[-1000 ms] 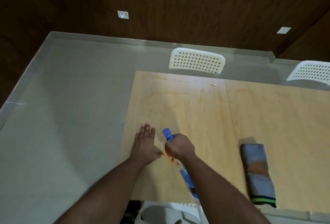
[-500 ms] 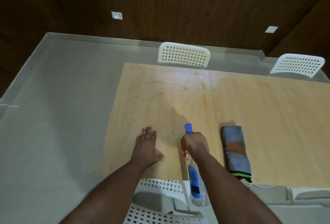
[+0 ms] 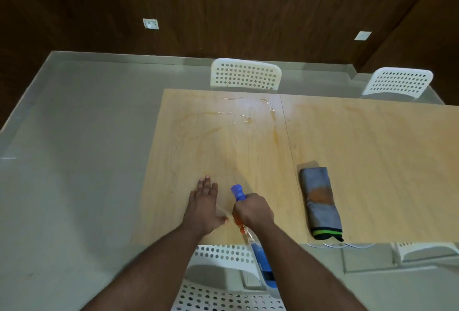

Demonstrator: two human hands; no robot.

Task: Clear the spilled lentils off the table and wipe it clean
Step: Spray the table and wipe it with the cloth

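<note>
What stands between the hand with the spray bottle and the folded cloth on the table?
Nothing visible: only bare table lies between the right hand, gripping the spray bottle, and the folded cloth.

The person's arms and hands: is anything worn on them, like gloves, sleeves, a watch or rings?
Nothing that shows. Both forearms are bare right up to the bottom edge of the picture, so no sleeve is in view. The left hand and the right hand wear no gloves, and neither wrist carries a watch or band. No ring shows on the fingers that can be seen.

Both forearms [image 3: 154, 266] bare, no sleeves; hands [image 3: 203, 207] bare, ungloved.
</note>
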